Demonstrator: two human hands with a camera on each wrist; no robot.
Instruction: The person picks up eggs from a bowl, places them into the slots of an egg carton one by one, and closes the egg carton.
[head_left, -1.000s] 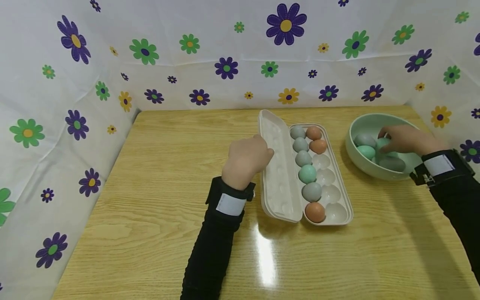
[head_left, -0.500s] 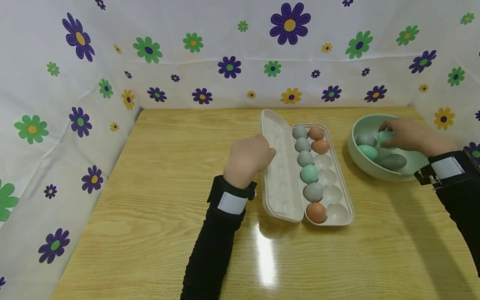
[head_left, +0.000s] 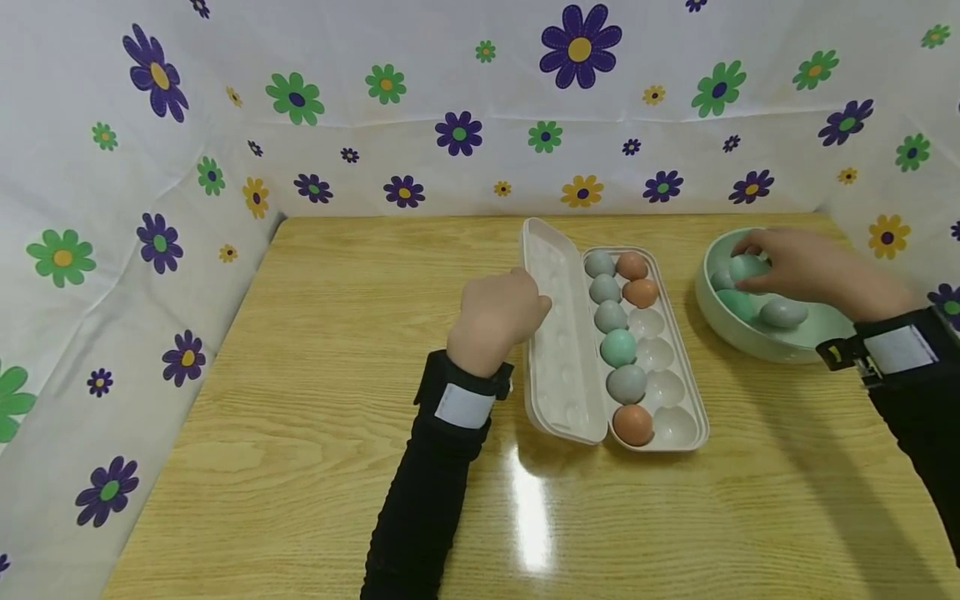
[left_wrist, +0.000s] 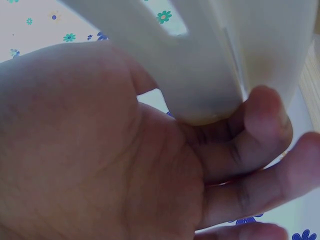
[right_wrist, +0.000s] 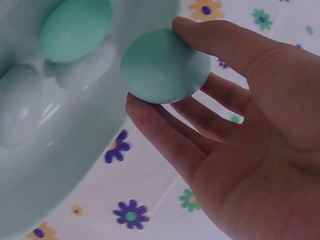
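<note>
My left hand (head_left: 501, 317) grips the outer edge of the raised lid (head_left: 562, 358) of a white egg carton; its curled fingers (left_wrist: 267, 120) show around the lid in the left wrist view. Above the pale green bowl (head_left: 738, 333), my right hand (head_left: 806, 265) pinches a mint-green egg (right_wrist: 165, 66) between thumb and fingertips. Inside the bowl lie a brighter green egg (head_left: 737, 305), a grey egg (head_left: 783, 313) and another greyish egg (head_left: 722, 279) partly hidden by the held one.
The carton's left row holds grey eggs (head_left: 611, 317), a green egg (head_left: 618, 348) and a brown egg (head_left: 633, 425). Two brown eggs (head_left: 641, 293) sit at the far right, with bare cups (head_left: 664, 388) nearer. A flowered cloth (head_left: 345, 108) borders the wooden table (head_left: 315, 400).
My right hand has picked the mint-green egg up from among the others and moved it left over the bowl. The grey egg there has shifted. My left hand stays at the lid.
</note>
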